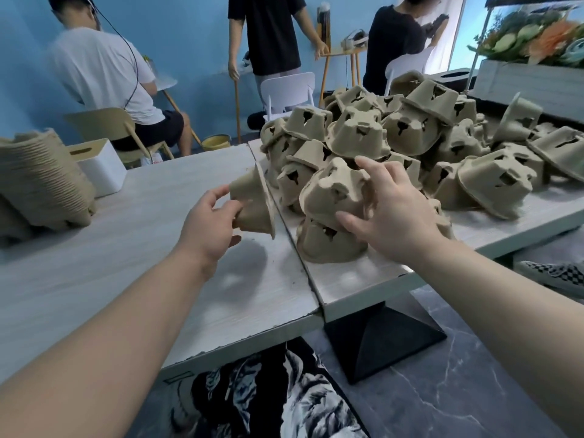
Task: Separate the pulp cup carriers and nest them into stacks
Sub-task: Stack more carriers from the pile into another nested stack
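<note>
left hand (208, 221) is curled round one pulp carrier (252, 203), held tilted on its side above the near table (126, 263), rim toward the pile. grip is on the cup wall, thumb and fingers wrapped. right hand (392, 213) is spread over a second carrier (335, 191) at the near edge of the loose pile (410, 137); fingers are bent over its top and thumb is under the lower edge, so it looks gripped, though full closure cannot be confirmed. this carrier sits on another one below it.

handling, judged: moulded pulp, very light, fairly stiff but crushable at thin rims and cut-outs. rough surface, so slip is unlikely. best taken by the cup walls or across the rim, not by the tab holes. nested pairs may stick by friction, so one hand on each is likely needed.

the loose pile covers the right table (363, 279), carriers mostly upside down and jumbled. a tall nested stack (41, 184) is lying at far left on the near table, beside a white box (101, 169) with a slot in its lid; its contents are not visible. further back, a planter (531, 80) is filled with flowers.
</note>
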Tool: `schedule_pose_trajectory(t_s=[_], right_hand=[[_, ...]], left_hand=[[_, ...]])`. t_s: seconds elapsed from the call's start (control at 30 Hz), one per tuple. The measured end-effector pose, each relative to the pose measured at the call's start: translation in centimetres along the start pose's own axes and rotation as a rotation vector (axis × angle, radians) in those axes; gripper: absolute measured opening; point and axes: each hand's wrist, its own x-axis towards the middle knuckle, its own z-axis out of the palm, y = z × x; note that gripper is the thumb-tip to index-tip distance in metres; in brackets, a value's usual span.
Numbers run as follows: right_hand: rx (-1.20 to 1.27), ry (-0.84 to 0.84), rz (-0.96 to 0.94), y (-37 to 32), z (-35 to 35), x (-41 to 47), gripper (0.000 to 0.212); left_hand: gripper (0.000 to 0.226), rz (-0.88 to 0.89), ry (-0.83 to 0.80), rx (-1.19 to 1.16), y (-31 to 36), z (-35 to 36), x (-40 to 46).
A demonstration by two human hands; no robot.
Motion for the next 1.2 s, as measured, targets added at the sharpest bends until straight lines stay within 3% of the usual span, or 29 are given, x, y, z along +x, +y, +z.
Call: schedule_pose_trajectory(t_s=[0.17, 0.5, 0.57, 0.67, 0.77, 0.9, 1.0, 1.2], right_hand=[[0.042, 0.084, -0.036, -1.8, 0.4, -0.1, 0.090], [-0.016, -0.007, -0.209, -5.3, 4.5, -1.3, 0.094], [0.011, 0.013, -0.229, -5.7, 5.0, -1.2, 0.090], [0.026, 0.019, -0.280, -6.2, 5.8, -1.2, 0.084], [0.020, -0.003, -0.302, -6.8, 6.5, -1.8, 0.082], [0.077, -0.020, -0.275, -7.5, 6.3, -2.6, 0.068], [0.106, -0.017, -0.300, -7.6, 6.0, -3.0, 0.055], [0.253, -0.093, -0.127, -8.5, 5.9, -3.4, 0.103]], left_hand=[[0.033, -0.057, -0.010, -0.024, -1.9, -1.0, -1.1], [0.029, -0.104, -0.090, -0.214, -2.5, -1.9, -3.5], [0.033, -0.072, -0.108, -0.198, -2.5, -2.0, -3.8], [0.058, -0.046, -0.118, -0.144, -2.4, -1.9, -4.1], [0.056, -0.035, -0.085, -0.198, -2.6, -2.4, -4.1], [0.036, 0.004, -0.064, -0.272, -3.1, -3.0, -4.5], [0.046, 0.051, -0.027, -0.239, -3.5, -3.3, -5.0], [0.043, 0.138, 0.111, -0.248, -4.5, -3.8, -5.8]])
